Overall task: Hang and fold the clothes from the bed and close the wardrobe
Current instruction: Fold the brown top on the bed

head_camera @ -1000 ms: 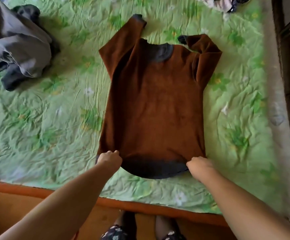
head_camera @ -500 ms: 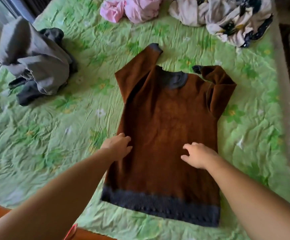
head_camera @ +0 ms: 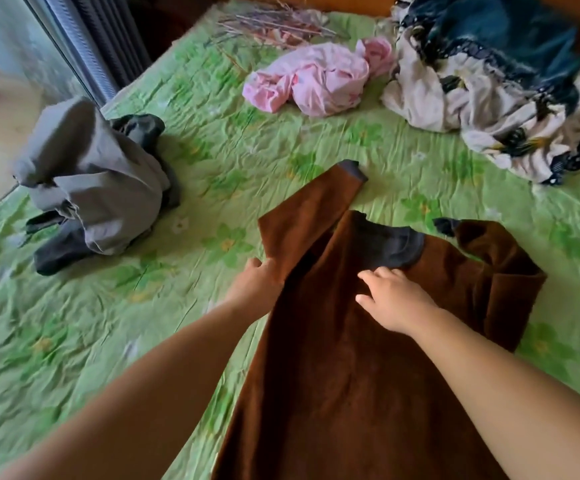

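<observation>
The brown sweater (head_camera: 368,375) lay flat on the bed (head_camera: 212,143), its hem cut off by the frame's lower edge and its right sleeve folded back on itself. The left hand (head_camera: 259,280) had its grip closed on the sweater at the left sleeve's fold, thumb showing, fingers hidden under the cloth. The right hand (head_camera: 396,301) rested on the chest just below the grey collar, grip apart, fingers spread. Farther off lay a grey garment (head_camera: 91,181), a pink garment (head_camera: 313,81) and a patterned cloth (head_camera: 489,109), partly out of frame.
</observation>
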{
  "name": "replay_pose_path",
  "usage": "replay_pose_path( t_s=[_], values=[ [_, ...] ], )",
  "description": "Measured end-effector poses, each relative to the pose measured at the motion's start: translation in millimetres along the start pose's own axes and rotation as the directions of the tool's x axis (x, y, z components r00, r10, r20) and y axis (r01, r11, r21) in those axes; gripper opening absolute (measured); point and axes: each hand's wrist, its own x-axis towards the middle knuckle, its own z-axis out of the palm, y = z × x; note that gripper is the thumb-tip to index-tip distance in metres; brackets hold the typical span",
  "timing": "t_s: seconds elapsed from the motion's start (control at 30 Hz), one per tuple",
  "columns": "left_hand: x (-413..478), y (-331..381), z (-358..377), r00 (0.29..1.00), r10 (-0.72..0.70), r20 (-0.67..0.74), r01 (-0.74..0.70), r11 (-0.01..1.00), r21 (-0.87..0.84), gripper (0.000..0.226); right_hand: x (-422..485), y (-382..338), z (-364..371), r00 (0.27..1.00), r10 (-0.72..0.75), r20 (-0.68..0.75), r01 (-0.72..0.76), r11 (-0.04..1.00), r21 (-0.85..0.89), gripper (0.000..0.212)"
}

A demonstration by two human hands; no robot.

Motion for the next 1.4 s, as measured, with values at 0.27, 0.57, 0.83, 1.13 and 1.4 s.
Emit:
replay_pose_path(
  t_s=[0.27, 0.57, 0.83, 1.13, 1.4],
  values=[
    [50, 10, 49, 0.993, -0.018, -0.113, 0.019, 1.0, 0.004, 0.049, 85, -50, 49, 0.993, -0.106, -0.045, 0.099, 0.986, -0.136, 0.056],
    [55, -54, 39, 0.778, -0.626, -0.052, 0.299, 0.441, -0.846, 0.033, 146, -100, 43, 0.971, -0.069, -0.229, 0.001, 0.959, -0.283, 0.047],
    [64, -85, 32, 0.963, -0.133, -0.233, 0.057, 0.95, -0.308, 0.082, 205, -157, 29, 1.0, 0.021, 0.022, -0.022, 0.998, 0.061, 0.081],
    [86, -95, 16, 0.812, -0.557, -0.172, 0.276, 0.627, -0.728, 0.025, 209, -209, 16, 0.854, -0.375, -0.36, 0.492, 0.807, 0.328, 0.022],
    [81, -85, 10, 0.802, 0.239, -0.548, -0.174, 0.97, 0.17, 0.054, 196, -70, 13, 0.924, -0.045, -0.381, -0.013, 0.989, -0.149, 0.028]
  ],
)
